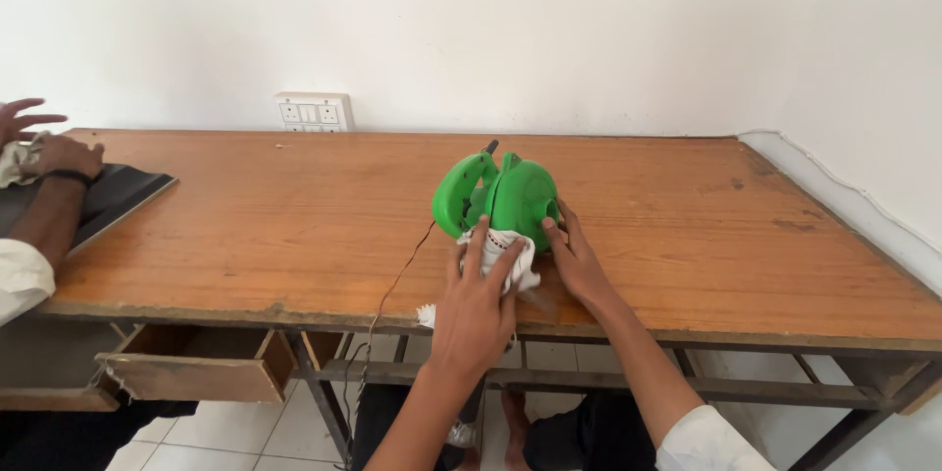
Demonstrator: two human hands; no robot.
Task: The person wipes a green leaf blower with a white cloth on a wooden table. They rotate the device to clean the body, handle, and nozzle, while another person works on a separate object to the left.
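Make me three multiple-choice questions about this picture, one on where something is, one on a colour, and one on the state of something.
1. Where is the wall socket panel?
A. On the wall behind the table
B. On the floor
C. On the tabletop

2. What colour is the blower?
A. Red
B. Green
C. Blue

3. How is the drawer under the table?
A. Shut
B. Removed
C. Pulled open

Answers:
1 A, it sits on the white wall just above the table's far edge.
2 B, its plastic body is bright green.
3 C, its front hangs out below the table's front edge.
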